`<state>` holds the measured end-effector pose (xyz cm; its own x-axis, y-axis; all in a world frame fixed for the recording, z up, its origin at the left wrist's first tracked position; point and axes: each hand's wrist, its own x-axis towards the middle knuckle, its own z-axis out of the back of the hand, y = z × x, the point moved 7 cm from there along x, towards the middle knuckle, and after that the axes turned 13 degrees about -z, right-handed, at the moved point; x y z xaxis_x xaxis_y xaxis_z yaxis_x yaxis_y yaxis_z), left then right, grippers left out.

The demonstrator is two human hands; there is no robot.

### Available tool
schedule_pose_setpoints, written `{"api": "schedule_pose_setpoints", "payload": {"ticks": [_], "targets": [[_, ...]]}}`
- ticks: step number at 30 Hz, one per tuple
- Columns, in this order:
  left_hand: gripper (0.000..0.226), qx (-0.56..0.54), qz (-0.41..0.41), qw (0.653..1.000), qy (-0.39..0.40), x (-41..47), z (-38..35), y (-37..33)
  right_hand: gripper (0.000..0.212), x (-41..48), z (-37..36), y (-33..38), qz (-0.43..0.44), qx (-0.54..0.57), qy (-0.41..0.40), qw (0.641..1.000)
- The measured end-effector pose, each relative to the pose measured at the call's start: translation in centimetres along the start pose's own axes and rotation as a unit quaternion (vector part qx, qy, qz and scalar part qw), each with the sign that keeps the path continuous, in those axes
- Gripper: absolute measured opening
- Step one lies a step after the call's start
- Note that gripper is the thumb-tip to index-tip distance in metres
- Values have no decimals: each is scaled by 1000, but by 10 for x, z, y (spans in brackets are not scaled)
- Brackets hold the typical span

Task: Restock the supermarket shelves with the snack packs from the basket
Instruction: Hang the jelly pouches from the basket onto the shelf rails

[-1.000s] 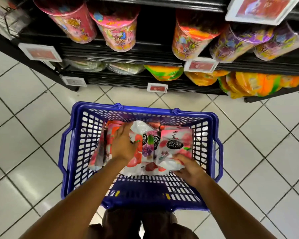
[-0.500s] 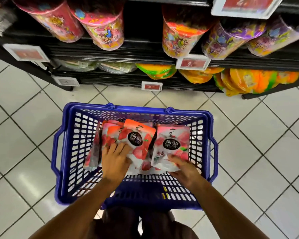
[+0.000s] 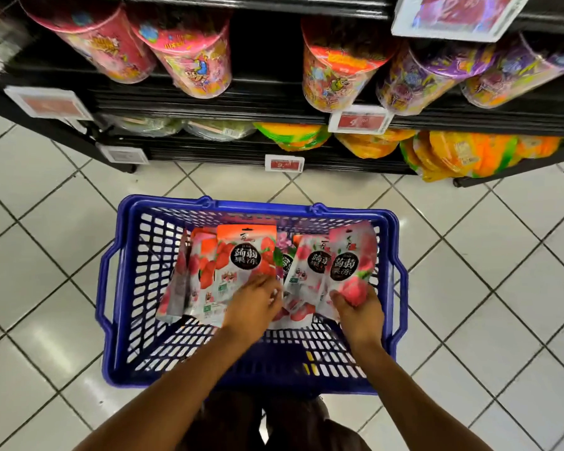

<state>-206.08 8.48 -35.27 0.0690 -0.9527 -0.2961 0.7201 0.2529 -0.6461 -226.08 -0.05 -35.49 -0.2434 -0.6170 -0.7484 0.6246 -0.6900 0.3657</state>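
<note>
A blue plastic basket (image 3: 124, 288) stands on the tiled floor below me. Several pink and red snack packs with black round labels lie stacked inside it. My left hand (image 3: 253, 307) holds the lower edge of a red strawberry pack (image 3: 241, 255) and props it upright. My right hand (image 3: 358, 312) grips the bottom of a pink peach pack (image 3: 349, 255), tilted up at the basket's right side. More packs (image 3: 306, 265) lie between the two hands.
Black shelves (image 3: 274, 102) rise in front of the basket. Pink, red and purple round tubs (image 3: 196, 60) fill the upper shelf. Orange and green bags (image 3: 453, 154) sit on the lower one. Price tags (image 3: 358, 120) hang on the shelf edges.
Both hands have shifted right in the basket. The right hand has raised a pink pack upright at the right side. The left hand has stood the red pack up.
</note>
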Motion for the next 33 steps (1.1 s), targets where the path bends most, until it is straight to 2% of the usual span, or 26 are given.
{"api": "schedule_pose_setpoints", "payload": {"ticks": [4, 6, 9, 11, 15, 18, 20, 21, 23, 25, 28, 30, 32, 33], "targets": [[23, -147, 92, 983, 68, 46, -50, -7, 44, 7, -1, 7, 5, -59, -54, 997], [36, -122, 146, 977, 96, 61, -75, -1, 45, 12, -6, 5, -3, -51, -37, 998], [64, -77, 261, 957, 98, 70, -98, 18, 43, 20, -13, -1, -13, -24, -8, 1000], [76, -85, 290, 948, 102, 78, -108, 23, 42, 22, -13, -2, -8, -28, -11, 1000], [55, -119, 306, 936, 122, 86, -113, 35, 44, 18, -9, -4, -3, -41, -28, 999], [65, -210, 327, 911, 138, 77, -119, 42, 44, 17, -8, -7, -14, -58, -31, 998], [48, -260, 331, 897, 135, 70, -118, 44, 43, 18, -8, -8, -13, -59, -18, 998], [42, -284, 332, 890, 133, 65, -114, 43, 42, 19, -8, -8, -14, -53, -7, 998], [45, -296, 331, 884, 147, 53, -96, 41, 37, 20, -7, -7, -28, -29, 23, 999], [41, -317, 321, 881, 140, 38, -68, 38, 31, 13, -2, -4, -58, 37, 51, 996], [26, -369, 315, 871, 76, 12, -8, 25, 31, -10, 11, -5, -144, 181, 108, 967], [22, -416, 313, 853, 40, -6, 38, 6, 41, -39, 21, 5, -176, 242, 190, 935], [14, -466, 324, 823, 23, -26, 81, -18, 53, -74, 35, 21, -187, 285, 269, 901], [23, -492, 325, 807, 21, -37, 105, -31, 56, -95, 45, 33, -180, 301, 307, 885]]}}
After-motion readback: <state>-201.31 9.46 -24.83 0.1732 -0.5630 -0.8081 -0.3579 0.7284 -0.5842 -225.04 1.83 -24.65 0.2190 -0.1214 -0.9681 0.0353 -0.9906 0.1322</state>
